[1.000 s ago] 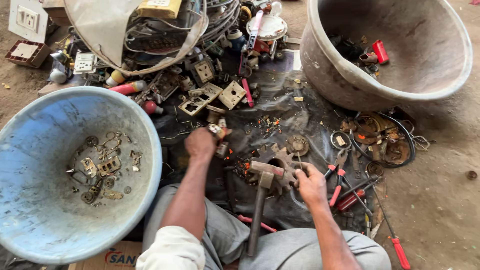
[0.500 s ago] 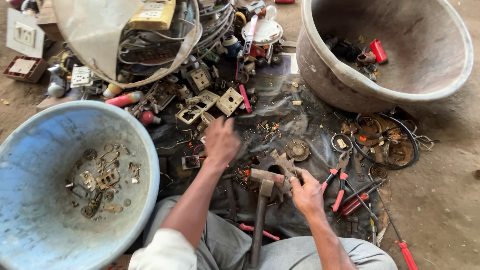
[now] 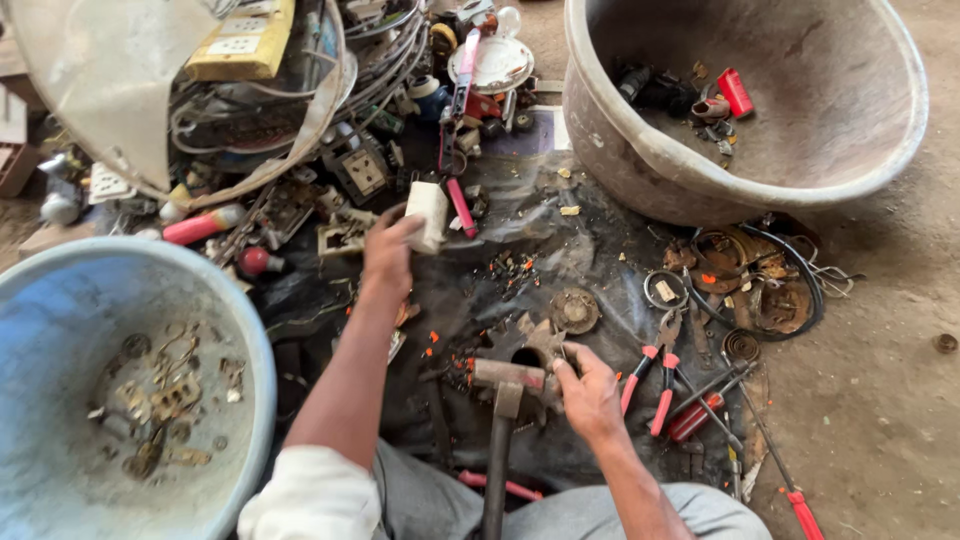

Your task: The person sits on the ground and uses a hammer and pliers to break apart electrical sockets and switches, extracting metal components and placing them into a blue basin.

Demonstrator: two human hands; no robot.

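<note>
Item: white socket block [image 3: 428, 214], a small squarish plastic piece, lying at the far edge of the black sheet [image 3: 560, 240], just where the sheet meets the heap of cables and scrap fittings [image 3: 300, 120]. Left hand [image 3: 388, 255]: arm stretched forward along the sheet's left side, fingers closed around the block's near-left face, thumb side pressed against it; the block is held, tilted slightly, its longer side running roughly away from the person. Right hand [image 3: 588, 392]: close to the body at the sheet's near edge, fingers curled on a grey metal piece [image 3: 540, 350] beside the head of a hammer [image 3: 505, 385]; whether it clamps the piece or merely rests on it cannot be told. The hammer's handle runs straight back towards the person's lap. Relation: the block lies well ahead and to the left of the hammer head, with the left hand far the nearer of the two. Adjacent: red-handled pliers [image 3: 650, 385] just right of the right hand; blue basin [image 3: 255, 330] at near left, holding small metal parts; large grey basin [image 3: 640, 150] beyond the sheet's far right corner.
</note>
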